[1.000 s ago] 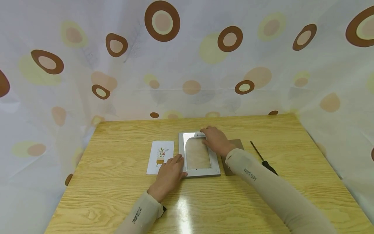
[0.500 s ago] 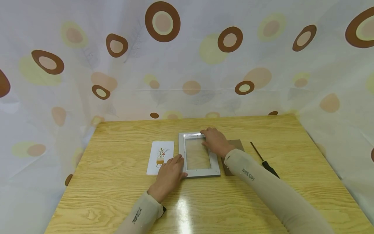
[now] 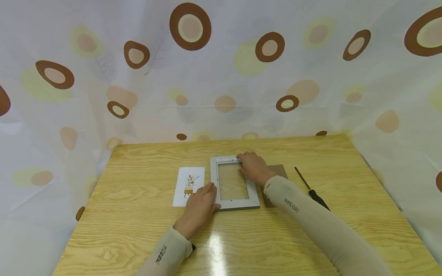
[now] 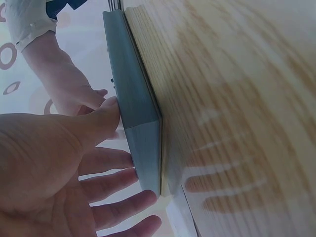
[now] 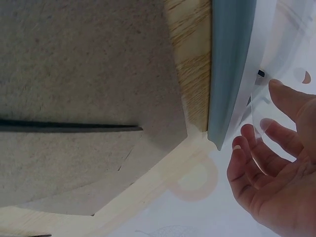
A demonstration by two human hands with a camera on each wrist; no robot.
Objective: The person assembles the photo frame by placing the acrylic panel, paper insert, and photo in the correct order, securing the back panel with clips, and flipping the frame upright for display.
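A whitish-grey picture frame (image 3: 254, 197) lies on the table, its grey side wall (image 4: 131, 69) facing the left wrist camera. My left hand (image 3: 200, 207) rests against its near left corner, thumb and fairly straight fingers touching the edge. At the far right corner, my right hand (image 3: 254, 167) has curled fingers. In the right wrist view, that hand pinches a thin clear sheet (image 5: 257, 109) whose edge shows at the fingertips. The sheet lies over the frame's opening; how far it is seated cannot be told.
A white card (image 3: 179, 188) printed with a plant lies left of the frame. To the right, a brown backing board (image 3: 277, 170) is partly under my right forearm. Beyond it lies a screwdriver (image 3: 315, 197) with a black handle. Patterned sheeting (image 3: 224, 76) encloses the table.
The bright reflection on the clear sheet has shrunk and gone as the sheet tilts down toward the frame. Both hands stay almost in place.
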